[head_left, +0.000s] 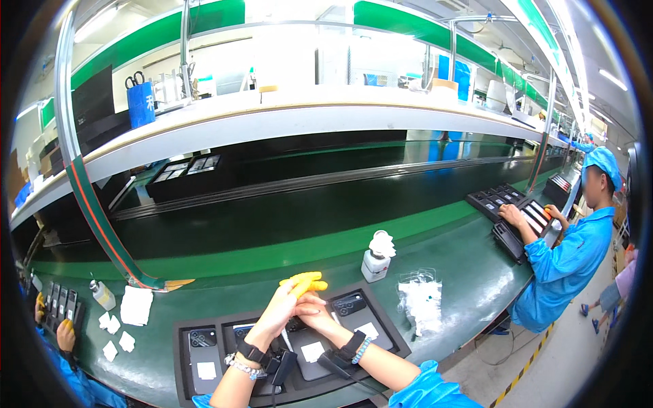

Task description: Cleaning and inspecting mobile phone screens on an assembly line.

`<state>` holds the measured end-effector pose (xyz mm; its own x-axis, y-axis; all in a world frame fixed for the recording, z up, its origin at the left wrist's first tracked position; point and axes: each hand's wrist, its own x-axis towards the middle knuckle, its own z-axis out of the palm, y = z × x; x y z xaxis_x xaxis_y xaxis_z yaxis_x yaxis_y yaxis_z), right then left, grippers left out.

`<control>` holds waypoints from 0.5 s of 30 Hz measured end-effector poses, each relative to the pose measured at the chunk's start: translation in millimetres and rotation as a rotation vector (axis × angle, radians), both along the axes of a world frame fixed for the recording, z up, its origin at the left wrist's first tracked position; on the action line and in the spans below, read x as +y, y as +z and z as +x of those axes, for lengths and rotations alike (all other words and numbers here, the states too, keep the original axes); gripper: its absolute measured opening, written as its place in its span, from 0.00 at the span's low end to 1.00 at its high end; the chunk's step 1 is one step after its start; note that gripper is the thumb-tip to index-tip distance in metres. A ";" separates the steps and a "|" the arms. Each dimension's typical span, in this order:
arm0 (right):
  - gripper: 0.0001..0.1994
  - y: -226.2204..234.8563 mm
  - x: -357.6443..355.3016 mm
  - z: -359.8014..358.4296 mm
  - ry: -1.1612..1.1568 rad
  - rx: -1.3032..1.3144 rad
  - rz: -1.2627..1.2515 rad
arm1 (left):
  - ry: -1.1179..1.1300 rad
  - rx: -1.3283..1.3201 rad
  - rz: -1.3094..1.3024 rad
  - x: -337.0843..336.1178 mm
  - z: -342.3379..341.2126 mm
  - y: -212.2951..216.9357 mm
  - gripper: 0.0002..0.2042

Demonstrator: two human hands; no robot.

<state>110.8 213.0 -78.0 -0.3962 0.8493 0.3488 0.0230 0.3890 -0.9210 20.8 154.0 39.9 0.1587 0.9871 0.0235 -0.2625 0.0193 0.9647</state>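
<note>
My two hands meet above a black foam tray (401,348) at the front of the bench. Yellow finger covers sit on the fingers of my left hand (284,307), which stretch out to the right over the other hand. My right hand (318,314) presses against it from below, with its fingers mostly hidden. No held object shows between them. Beneath lie several dark smartphones, back up, with white labels; one phone (204,350) is at the left end, another phone (350,307) at the right. Black straps with small cabled devices circle both wrists.
A white bottle (375,265) topped with tissue and a clear plastic bag (420,302) stand right of the tray. White cloths (137,304) and a small bottle (102,295) lie left. Co-workers handle trays on both sides. A post (95,211) and shelf (326,109) rise beyond.
</note>
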 end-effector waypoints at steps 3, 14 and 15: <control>0.21 -10.8 6.1 1.9 0.129 -0.157 0.070 | 0.071 0.010 0.042 -3.4 2.6 -5.3 0.19; 0.22 85.4 -7.8 12.5 -0.191 -0.038 -0.003 | 0.421 -0.018 0.178 -1.2 -3.9 -31.0 0.17; 0.21 87.3 -2.7 22.2 -0.304 0.011 0.133 | 0.419 -0.028 0.191 -0.5 6.8 -25.0 0.16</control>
<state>132.9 210.2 9.3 -0.1273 0.8747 0.4677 0.1463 0.4830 -0.8633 27.6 153.4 14.8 -0.2565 0.9435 0.2097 -0.2354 -0.2714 0.9332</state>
